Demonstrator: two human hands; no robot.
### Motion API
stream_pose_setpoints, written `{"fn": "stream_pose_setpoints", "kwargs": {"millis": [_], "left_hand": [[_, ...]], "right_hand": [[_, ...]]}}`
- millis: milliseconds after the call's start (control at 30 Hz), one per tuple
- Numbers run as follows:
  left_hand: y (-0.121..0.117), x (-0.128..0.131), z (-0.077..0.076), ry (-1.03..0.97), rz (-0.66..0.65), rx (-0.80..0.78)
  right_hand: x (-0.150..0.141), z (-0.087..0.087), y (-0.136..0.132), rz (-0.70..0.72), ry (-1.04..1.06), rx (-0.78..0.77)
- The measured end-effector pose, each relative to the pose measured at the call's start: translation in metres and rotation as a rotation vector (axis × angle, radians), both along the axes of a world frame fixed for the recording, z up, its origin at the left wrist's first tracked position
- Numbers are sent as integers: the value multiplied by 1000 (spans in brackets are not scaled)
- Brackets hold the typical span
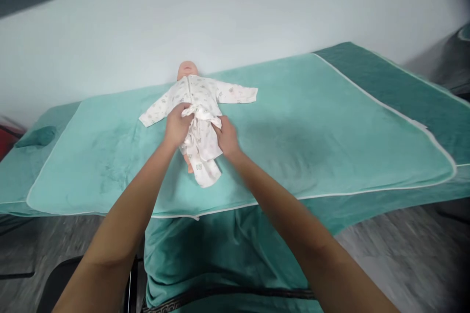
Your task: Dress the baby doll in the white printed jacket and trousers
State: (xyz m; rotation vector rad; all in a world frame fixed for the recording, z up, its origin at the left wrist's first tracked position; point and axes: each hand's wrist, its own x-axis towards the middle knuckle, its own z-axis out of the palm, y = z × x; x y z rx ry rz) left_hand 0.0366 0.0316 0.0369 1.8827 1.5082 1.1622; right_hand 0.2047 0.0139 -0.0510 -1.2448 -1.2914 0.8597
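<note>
A baby doll [187, 69] lies on its back on a light green towel [312, 127], its head toward the wall. It wears a white printed romper [200, 98] with both sleeves spread out flat. My left hand [176, 124] is closed on a bunch of the romper fabric at the doll's waist. My right hand [225, 137] grips the romper at the doll's other hip, fingers curled into the cloth. One bare foot of the doll [189, 167] shows below the bunched legs.
The towel covers a table draped in darker green cloth [404, 83] that stands against a white wall. A rolled green cloth [36, 135] lies at the left end. A dark chair [66, 279] stands in front, below the table edge.
</note>
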Motion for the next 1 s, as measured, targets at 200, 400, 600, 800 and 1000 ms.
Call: {"fn": "stream_pose_setpoints", "kwargs": {"millis": [200,400,600,800,1000], "left_hand": [[21,8,4,91,1,114],[19,13,8,93,-63,30],[0,-23,18,-315,-412,-528],[13,-7,6,-689,-139,-257],[21,-8,5,-607,-50,-217]], "right_hand": [[7,1,0,43,116,5],[8,-5,-3,-63,199,-21],[35,30,13,106,100,12],[29,118,51,757,-223,49],[-2,97,83,822,-87,-22]]}}
